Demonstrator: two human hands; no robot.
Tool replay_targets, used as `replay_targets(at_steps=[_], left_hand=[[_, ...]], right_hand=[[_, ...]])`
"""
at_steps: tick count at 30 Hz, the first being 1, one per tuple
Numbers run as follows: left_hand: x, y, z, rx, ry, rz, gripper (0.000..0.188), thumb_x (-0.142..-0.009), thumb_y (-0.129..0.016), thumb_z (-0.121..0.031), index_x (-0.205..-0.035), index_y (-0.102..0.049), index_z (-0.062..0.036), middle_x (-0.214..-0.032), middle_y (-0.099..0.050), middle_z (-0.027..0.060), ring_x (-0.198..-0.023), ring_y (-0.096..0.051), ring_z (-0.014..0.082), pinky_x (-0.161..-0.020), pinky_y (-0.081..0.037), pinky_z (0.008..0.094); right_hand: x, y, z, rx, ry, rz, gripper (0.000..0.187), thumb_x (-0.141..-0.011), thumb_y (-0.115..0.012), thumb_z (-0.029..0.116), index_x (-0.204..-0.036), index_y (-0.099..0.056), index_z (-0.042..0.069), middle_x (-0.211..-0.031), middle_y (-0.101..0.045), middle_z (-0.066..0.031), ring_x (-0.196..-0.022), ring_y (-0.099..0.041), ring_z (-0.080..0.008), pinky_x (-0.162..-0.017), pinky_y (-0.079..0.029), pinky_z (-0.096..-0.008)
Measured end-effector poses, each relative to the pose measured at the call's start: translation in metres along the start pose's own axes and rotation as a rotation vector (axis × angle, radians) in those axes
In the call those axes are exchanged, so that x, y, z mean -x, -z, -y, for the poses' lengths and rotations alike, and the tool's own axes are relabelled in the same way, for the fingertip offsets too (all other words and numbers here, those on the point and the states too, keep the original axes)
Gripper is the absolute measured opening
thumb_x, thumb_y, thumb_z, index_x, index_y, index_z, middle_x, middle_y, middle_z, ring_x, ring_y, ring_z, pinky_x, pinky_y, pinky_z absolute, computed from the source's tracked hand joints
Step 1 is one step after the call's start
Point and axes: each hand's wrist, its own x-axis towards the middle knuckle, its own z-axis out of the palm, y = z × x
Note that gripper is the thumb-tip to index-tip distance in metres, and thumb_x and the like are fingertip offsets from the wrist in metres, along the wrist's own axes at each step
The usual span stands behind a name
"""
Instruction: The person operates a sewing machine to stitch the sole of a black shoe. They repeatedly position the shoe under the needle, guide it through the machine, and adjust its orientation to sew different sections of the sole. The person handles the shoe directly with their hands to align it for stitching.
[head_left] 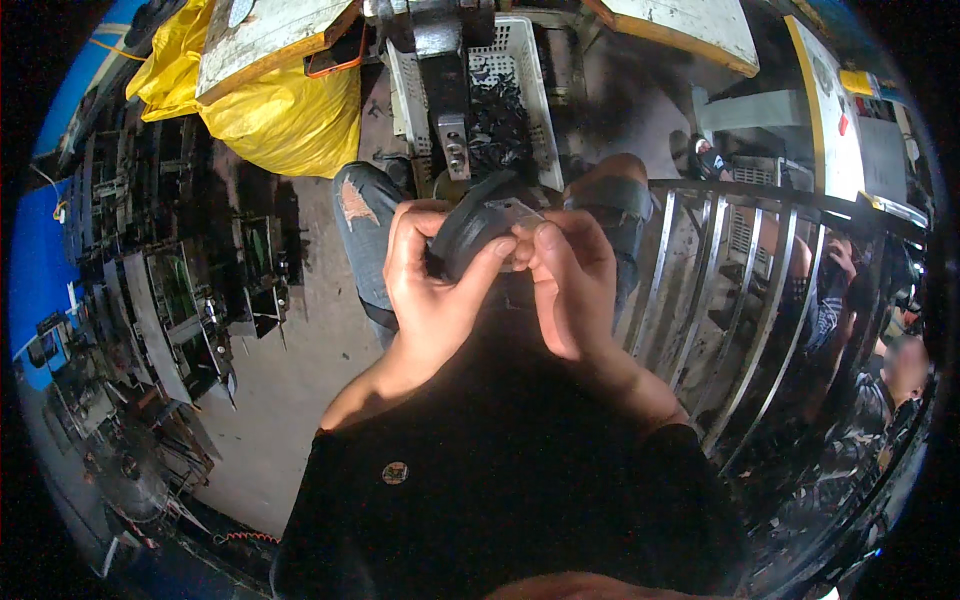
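Note:
My left hand [432, 285] is wrapped around a thick, dark, curved piece [468, 228], thumb on its near side. What kind of part it is, I cannot make out. Against its right side sits a thin, see-through plastic piece [513, 214] with small dark marks or holes. Thumb and fingers of my right hand [574, 275] pinch this clear piece close to the left thumb. Both hands meet in front of my body, between my knees. Just beyond them stands a machine with a dark metal arm [447, 95], its lower end partly hidden by the dark piece.
A white plastic basket [545, 125] with black scraps stands behind the machine arm. To the left are a yellow sack [290, 120] and racks of metal tooling [165, 310]. A barred metal rail [720, 290] runs along my right; another person [840, 290] sits beyond it.

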Motion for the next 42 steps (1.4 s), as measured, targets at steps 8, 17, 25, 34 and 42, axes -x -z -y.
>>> replay_targets(at_steps=[8, 17, 25, 34, 42], left_hand=[[0.001, -0.005, 0.0, -0.055, -0.059, 0.004, 0.038, -0.073, -0.09, -0.006, -0.092, -0.058, -0.0018, -0.097, -0.061, 0.0119, -0.087, -0.062, 0.0229, -0.078, -0.051, 0.0333], [-0.006, -0.005, 0.002, -0.205, -0.062, 0.091, 0.036, -0.073, -0.09, -0.008, -0.09, -0.059, -0.0012, -0.092, -0.061, 0.0128, -0.084, -0.062, 0.0292, -0.076, -0.051, 0.0352], [-0.011, 0.005, 0.017, -0.184, 0.0, 0.169, 0.032, -0.076, -0.086, -0.004, -0.094, -0.06, 0.0003, -0.094, -0.061, 0.0129, -0.087, -0.062, 0.0279, -0.079, -0.05, 0.0348], [0.003, 0.013, 0.038, -0.165, 0.164, 0.157, 0.03, -0.078, -0.085, -0.004, -0.095, -0.06, 0.0008, -0.095, -0.06, 0.0092, -0.087, -0.059, 0.0215, -0.08, -0.048, 0.0314], [-0.005, 0.008, 0.036, -0.18, 0.188, 0.191, 0.028, -0.079, -0.085, -0.003, -0.095, -0.061, 0.0001, -0.096, -0.06, 0.0053, -0.09, -0.057, 0.016, -0.083, -0.047, 0.0282]], right_hand=[[0.002, 0.007, -0.001, 0.227, 0.08, 0.007, 0.016, -0.098, -0.069, 0.011, -0.108, -0.063, 0.0, -0.096, -0.069, -0.0079, -0.087, -0.065, -0.0138, -0.076, -0.052, -0.029], [-0.038, 0.035, 0.034, 0.223, 0.135, -0.144, 0.018, -0.099, -0.067, 0.01, -0.112, -0.065, -0.002, -0.095, -0.068, -0.0068, -0.085, -0.062, -0.0129, -0.077, -0.049, -0.0275], [-0.209, 0.066, 0.15, 0.862, 0.537, -0.127, 0.03, -0.096, -0.068, 0.02, -0.117, -0.068, -0.001, -0.104, -0.07, -0.0069, -0.099, -0.063, -0.0137, -0.09, -0.048, -0.0301], [-0.373, 0.076, 0.156, 0.925, 0.596, 0.266, 0.026, -0.097, -0.069, 0.019, -0.116, -0.07, 0.0, -0.106, -0.074, -0.0093, -0.1, -0.068, -0.0165, -0.091, -0.052, -0.0312], [-0.393, 0.068, 0.147, 1.289, 0.684, 0.141, 0.025, -0.097, -0.067, 0.021, -0.115, -0.072, 0.005, -0.106, -0.075, -0.0119, -0.101, -0.07, -0.0211, -0.088, -0.053, -0.0344]])
